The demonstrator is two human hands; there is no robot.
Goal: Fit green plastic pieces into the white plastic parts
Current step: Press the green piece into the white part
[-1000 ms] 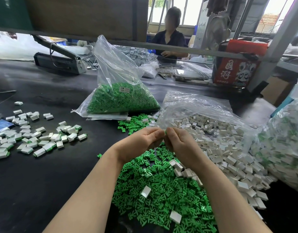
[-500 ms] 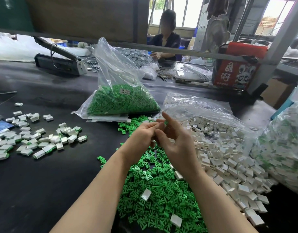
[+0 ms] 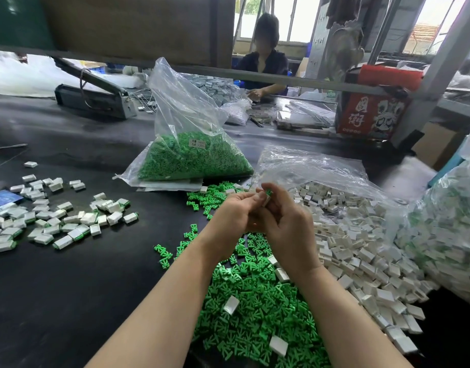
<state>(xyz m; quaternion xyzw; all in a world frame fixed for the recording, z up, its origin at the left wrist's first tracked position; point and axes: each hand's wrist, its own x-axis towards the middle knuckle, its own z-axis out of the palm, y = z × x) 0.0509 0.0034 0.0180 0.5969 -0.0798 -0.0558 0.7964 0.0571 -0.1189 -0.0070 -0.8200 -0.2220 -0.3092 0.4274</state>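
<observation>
- While both hands work above it, the black worktop (image 3: pixel 69 301) carries everything: loose stock in front, finished parts off to the left.
- At the far right a clear bag of assembled parts (image 3: pixel 446 235) bulges, its plastic touching the heap of white plastic parts (image 3: pixel 361 248), which spills from an opened bag just beside the hands.
- Behind, a bag of green pieces (image 3: pixel 191 160) stands closed around its load; its small white label (image 3: pixel 197 143) has print too small to read with confidence.
- A red box (image 3: pixel 374 112) at the back shows large white Chinese characters; I cannot make them out surely.
- Under the forearms lies the loose pile of green plastic pieces (image 3: pixel 255 301), with a few white housings mixed in.
- To the left, a scatter of finished white-and-green parts (image 3: pixel 56 221) sits well apart from the raw piles.
- The left hand (image 3: pixel 236 211) is curled, fingertips pinching at the piece in hand.
- The right hand (image 3: pixel 284 221) grips a white housing (image 3: pixel 265 201) with a green piece (image 3: pixel 269 192) showing at its top, seemingly not fully seated.
- Risks, as I judge them: a skewed push could jam or snap the insert; a slip would drop it into the mixed pile, where half-fitted and raw parts look alike.
</observation>
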